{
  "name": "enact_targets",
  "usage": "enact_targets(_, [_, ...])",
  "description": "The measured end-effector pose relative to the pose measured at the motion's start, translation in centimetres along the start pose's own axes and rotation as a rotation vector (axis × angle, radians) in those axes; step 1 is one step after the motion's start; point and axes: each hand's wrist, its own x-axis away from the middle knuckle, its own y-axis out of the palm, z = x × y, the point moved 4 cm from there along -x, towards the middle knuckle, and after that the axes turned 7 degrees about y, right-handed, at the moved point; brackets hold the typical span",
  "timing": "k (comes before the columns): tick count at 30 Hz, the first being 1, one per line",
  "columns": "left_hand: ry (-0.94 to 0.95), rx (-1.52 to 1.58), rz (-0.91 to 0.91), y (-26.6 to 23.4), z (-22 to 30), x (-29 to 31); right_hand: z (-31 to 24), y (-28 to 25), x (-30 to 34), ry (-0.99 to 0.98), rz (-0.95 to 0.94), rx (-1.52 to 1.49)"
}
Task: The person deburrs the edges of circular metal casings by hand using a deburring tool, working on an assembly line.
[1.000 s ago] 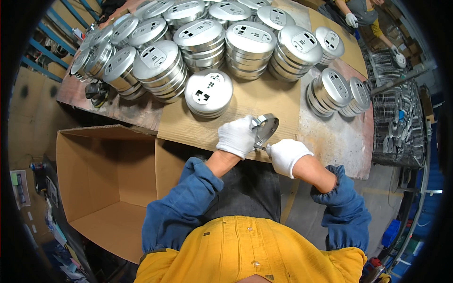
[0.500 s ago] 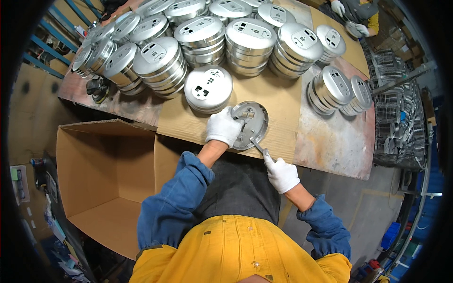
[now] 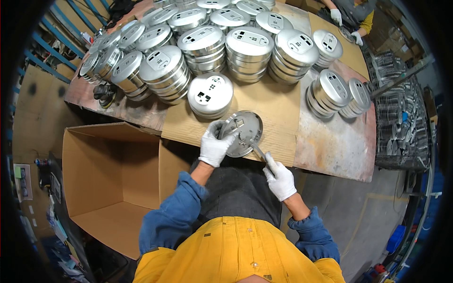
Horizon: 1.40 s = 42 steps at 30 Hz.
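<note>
A round grey metal cover (image 3: 253, 128) rests at the table's near edge with its hollow, ribbed inner side up. My left hand (image 3: 212, 145), in a white glove, grips the cover's left side, thumb and fingers reaching over the rim. In my right hand (image 3: 280, 181), also gloved, is a slim flat metal tool that looks like a file (image 3: 257, 150). Its tip touches the inside of the cover near the lower right rim; the handle end is hidden by my fingers. Just beyond the cover stands a short stack of silver round covers (image 3: 211, 94) with cut-outs.
Many more stacks of silver covers (image 3: 247, 49) fill the table's far side, with two smaller stacks (image 3: 329, 92) at the right. Cardboard (image 3: 278, 118) lies on the tabletop. An open cardboard box (image 3: 111, 174) stands at my left. Across the table, another person's gloved hands (image 3: 336, 17) handle a cover.
The cover has shifted slightly left and toward me, and my left hand with it. The file's tip now lies against the cover's inner right side instead of its near rim.
</note>
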Motion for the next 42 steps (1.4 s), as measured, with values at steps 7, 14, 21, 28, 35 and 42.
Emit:
enact_targets(7, [-0.475,-0.267,-0.331,-0.8,0.7,-2.2,-0.1,0.2,0.3,0.028,-0.124,0.208])
enact_targets(14, [0.045,-0.551,-0.087,-0.1,1.2,-2.4,-0.5,-2.5,-0.5,0.117,-0.030,0.172])
enact_targets(21, [0.084,-0.903,-0.182,2.1,5.2,-2.4,-3.7,-5.1,-1.4,0.125,-0.129,0.320])
enact_targets(28, [0.122,-0.911,-0.205,1.8,4.5,-2.1,-5.4,-4.3,-2.6,0.042,-0.249,0.422])
enact_targets(35, [0.257,-0.912,-0.237,2.9,5.3,-1.5,-6.3,-4.4,-3.5,0.009,-0.299,0.463])
enact_targets(42, [0.481,-0.972,-0.258,3.5,4.5,-0.6,-8.2,-5.3,-6.1,0.011,-0.504,0.541])
